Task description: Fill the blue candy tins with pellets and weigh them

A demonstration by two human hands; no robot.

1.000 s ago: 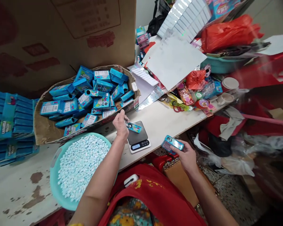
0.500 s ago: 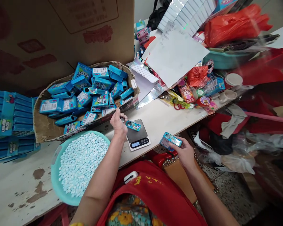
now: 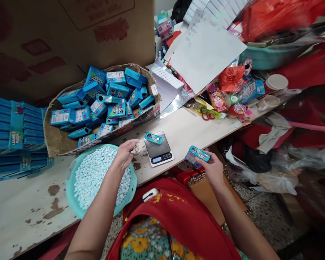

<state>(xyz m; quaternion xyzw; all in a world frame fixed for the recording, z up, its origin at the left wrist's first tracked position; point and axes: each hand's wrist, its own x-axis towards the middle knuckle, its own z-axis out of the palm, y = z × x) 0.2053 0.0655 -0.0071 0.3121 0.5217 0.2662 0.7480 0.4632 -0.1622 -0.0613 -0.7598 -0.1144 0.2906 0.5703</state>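
My left hand [image 3: 126, 154] is closed around a few small pale candies [image 3: 135, 148], over the right rim of the turquoise basin [image 3: 70, 196]. A heap of pale blue-white candies [image 3: 93, 177] fills much of that basin. Just right of this hand, a digital kitchen scale [image 3: 160, 148] carries a small blue candy box [image 3: 153, 138] lying on its dark plate. The figures on its lit display are too small to read. My right hand [image 3: 214, 168] grips another blue candy box [image 3: 197, 156] by its right end, held in the air beyond the table's front edge.
A cut-down carton [image 3: 52, 142] full of blue boxes [image 3: 116, 110] stands behind the basin. Stacked blue packs [image 3: 14, 126] sit at the left. Papers [image 3: 206, 50], a red plastic bag [image 3: 281, 20], a mug [image 3: 267, 103] and loose wrappers crowd the right side.
My left hand has drawn back leftward from the scale toward the basin, leaving the blue box on the plate in full view. My right hand keeps its box. The view has shifted slightly.
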